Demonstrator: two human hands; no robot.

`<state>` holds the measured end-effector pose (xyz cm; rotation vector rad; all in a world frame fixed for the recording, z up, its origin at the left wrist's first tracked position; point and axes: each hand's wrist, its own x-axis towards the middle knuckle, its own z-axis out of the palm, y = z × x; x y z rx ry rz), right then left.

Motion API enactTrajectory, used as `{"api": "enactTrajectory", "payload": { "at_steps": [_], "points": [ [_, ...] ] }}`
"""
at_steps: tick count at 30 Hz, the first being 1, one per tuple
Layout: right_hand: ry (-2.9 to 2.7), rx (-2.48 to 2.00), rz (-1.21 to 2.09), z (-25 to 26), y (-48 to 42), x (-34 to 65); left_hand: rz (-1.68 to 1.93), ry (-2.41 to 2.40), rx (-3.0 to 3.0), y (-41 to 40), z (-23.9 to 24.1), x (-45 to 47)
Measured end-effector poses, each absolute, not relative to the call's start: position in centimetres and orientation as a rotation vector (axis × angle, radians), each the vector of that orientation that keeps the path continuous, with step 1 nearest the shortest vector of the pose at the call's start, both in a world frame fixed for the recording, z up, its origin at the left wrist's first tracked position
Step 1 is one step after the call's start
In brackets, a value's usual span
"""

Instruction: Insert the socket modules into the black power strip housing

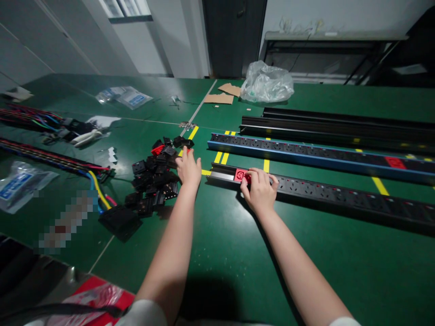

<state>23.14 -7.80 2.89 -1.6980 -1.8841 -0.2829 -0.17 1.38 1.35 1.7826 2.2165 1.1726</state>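
The right hand (261, 190) lies over the near strip (340, 194), its fingers bent on top and its thumb at the near edge, touching a red socket (239, 175) seated near the strip's left end; whether it pinches the socket or only presses it, I cannot tell. The strip lies on the green table (217, 240), with bare metal left of the red socket and a row of black sockets to the right of the hand. The left hand (189, 168) reaches to the right edge of a loose pile (154, 174) of black parts, fingers bent; a bit of red shows at its fingertips, but whether it grasps anything is unclear. Behind the near strip lie a blue-sided strip (306, 155) and two black rails (322, 130). Wires (50, 156) stretch left of the pile, and a clear bag (267, 82) sits farther back.
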Motion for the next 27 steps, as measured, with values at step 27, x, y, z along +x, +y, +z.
{"api": "enactTrajectory", "payload": {
  "at_steps": [27],
  "points": [
    [-1.784, -1.906, -0.185, 3.7, -6.0, 20.7, 1.235, 2.143, 1.636, -1.8, 0.3, 1.0]
  ]
}}
